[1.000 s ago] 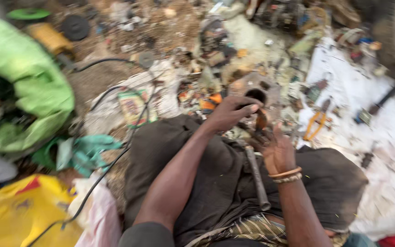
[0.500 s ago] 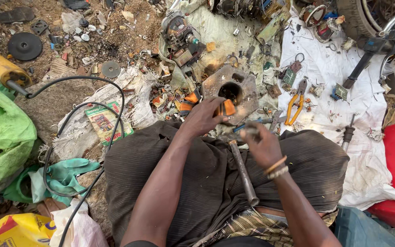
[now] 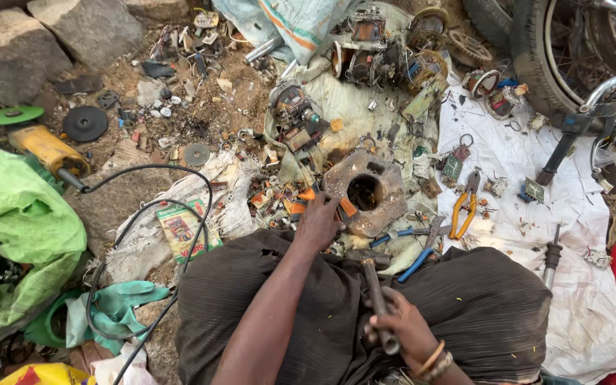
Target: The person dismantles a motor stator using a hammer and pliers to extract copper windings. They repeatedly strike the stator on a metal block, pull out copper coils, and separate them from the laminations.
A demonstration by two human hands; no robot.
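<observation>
Head view, looking down at the lap and the ground. Left hand (image 3: 319, 222) reaches forward, fingers curled over a small orange piece (image 3: 348, 207) at the near edge of a rusty metal plate (image 3: 386, 192) with a round hole in its middle; whether it grips the piece or only presses on it, cannot tell. Plate lies flat on a dirty cloth among scrap. Right hand (image 3: 408, 329) rests on the lap, closed around the handle of a hammer (image 3: 378, 299), whose head points toward the plate. Blue-handled pliers (image 3: 418, 246) lie just right of the plate, orange-handled pliers (image 3: 465, 210) farther right on a white sheet (image 3: 579, 214). Yellow angle grinder (image 3: 48, 150) far left, its black cable (image 3: 180, 178) looping toward the knees.
</observation>
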